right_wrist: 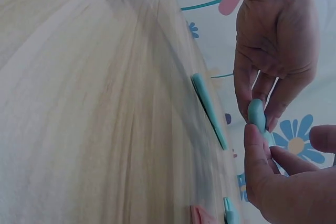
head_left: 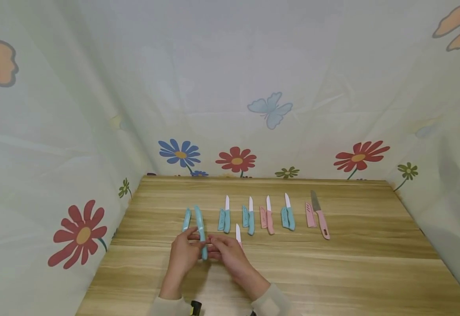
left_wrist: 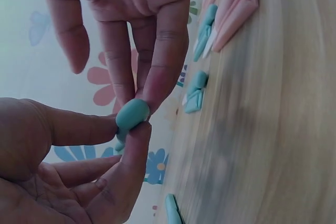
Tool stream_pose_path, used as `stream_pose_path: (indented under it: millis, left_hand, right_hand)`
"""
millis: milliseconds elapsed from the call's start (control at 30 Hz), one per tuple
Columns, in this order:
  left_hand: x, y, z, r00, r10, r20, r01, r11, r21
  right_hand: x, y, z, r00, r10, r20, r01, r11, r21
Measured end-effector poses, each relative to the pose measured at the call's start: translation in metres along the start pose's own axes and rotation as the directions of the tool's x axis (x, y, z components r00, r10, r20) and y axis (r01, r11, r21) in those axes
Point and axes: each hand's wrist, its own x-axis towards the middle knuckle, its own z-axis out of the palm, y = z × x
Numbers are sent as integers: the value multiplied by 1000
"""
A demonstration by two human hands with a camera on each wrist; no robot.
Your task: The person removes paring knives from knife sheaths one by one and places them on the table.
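A slim teal knife (head_left: 199, 217) stands out in front of me, its far end pointing away. My left hand (head_left: 184, 251) pinches its handle between thumb and fingertips; in the left wrist view the rounded handle end (left_wrist: 132, 115) shows between them. From the other side my right hand (head_left: 230, 254) touches the handle with its fingertips, the thumb held apart from it in the left wrist view. Just left of the knife lies a narrow teal piece (head_left: 187, 218), seen along its length in the right wrist view. A pink-handled knife (head_left: 238, 232) with a white blade lies partly hidden behind my right hand.
To the right, a row of white-bladed knives lies beside their sheaths: teal knives (head_left: 227, 219) (head_left: 251, 221) (head_left: 289, 215) and a pink one (head_left: 269, 219). A larger pink knife (head_left: 321, 217) with a grey blade ends the row. Flowered curtains (head_left: 230, 87) border the wooden table (head_left: 332, 272).
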Motion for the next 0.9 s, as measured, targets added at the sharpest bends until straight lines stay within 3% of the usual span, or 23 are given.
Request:
stream_pose_path:
  millis: [300,633,900]
  left_hand:
    - [-4,4,3,996,21,87,-12,995,-103]
    - [-8,5,11,986,12,165,16,986,-168]
    - [-9,7,20,978,41,205,11,970,-243]
  right_hand:
    - [-3,-3,-8,999,-38,-38,33,992,-119]
    - [-8,-5,-20,997,12,-82,-22,992,-122]
    - [-13,-9,-28,991,35,-130,-48,994,-102]
